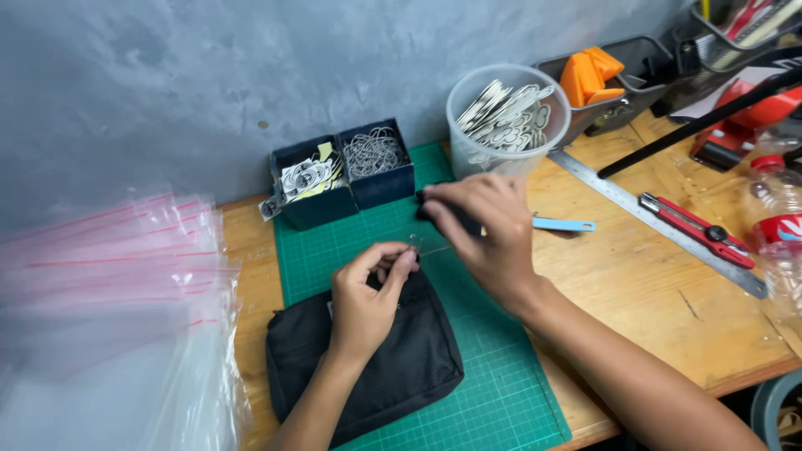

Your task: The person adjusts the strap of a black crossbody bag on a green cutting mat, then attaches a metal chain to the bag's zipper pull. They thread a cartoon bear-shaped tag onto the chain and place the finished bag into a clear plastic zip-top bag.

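My left hand (368, 296) hovers over a black fabric pouch (401, 367) on the green cutting mat (501, 392), its thumb and fingers pinched on a small wire ring (415, 243). My right hand (484, 234) reaches across the mat, fingers curled around a dark object (428, 210) that is mostly hidden under it. A light blue flat tool (565, 225) lies just right of that hand.
Two dark blue boxes, one of printed stickers (306, 177) and one of wire rings (374, 154), stand at the mat's back. A clear cup of printed cut-outs (505, 117), a steel ruler (660, 219), a red utility knife (695, 229), a plastic bottle (777, 225) and stacked clear zip bags (109, 317) surround the mat.
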